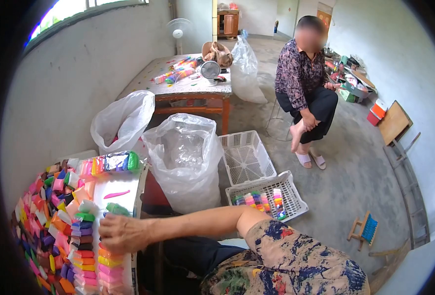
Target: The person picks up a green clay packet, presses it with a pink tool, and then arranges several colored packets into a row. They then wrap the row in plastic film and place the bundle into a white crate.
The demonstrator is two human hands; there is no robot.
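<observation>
My right hand [121, 234] reaches in over the table's edge, fingers curled down onto a row of small coloured packets [110, 270] that look like modelling clay. What lies under the fingertips is hidden. Just beyond the knuckles sits a green packet [118, 209]. Alongside runs a second row of packets [84, 253], next to a large loose heap of mixed colours [43, 221]. A pink, slim plastic tool [116, 194] lies on the white tabletop [124, 184]. Farther back is a clear bag of assorted colours [111, 163]. My left hand is out of the picture.
Two plastic bags [183, 162] [121, 120] stand beyond the table. White crates [247, 157] [294, 196] are on the floor, the nearer holding coloured packs [259, 200]. A seated person [303, 83] is ahead. Another table [143, 88] carries a small fan [210, 70].
</observation>
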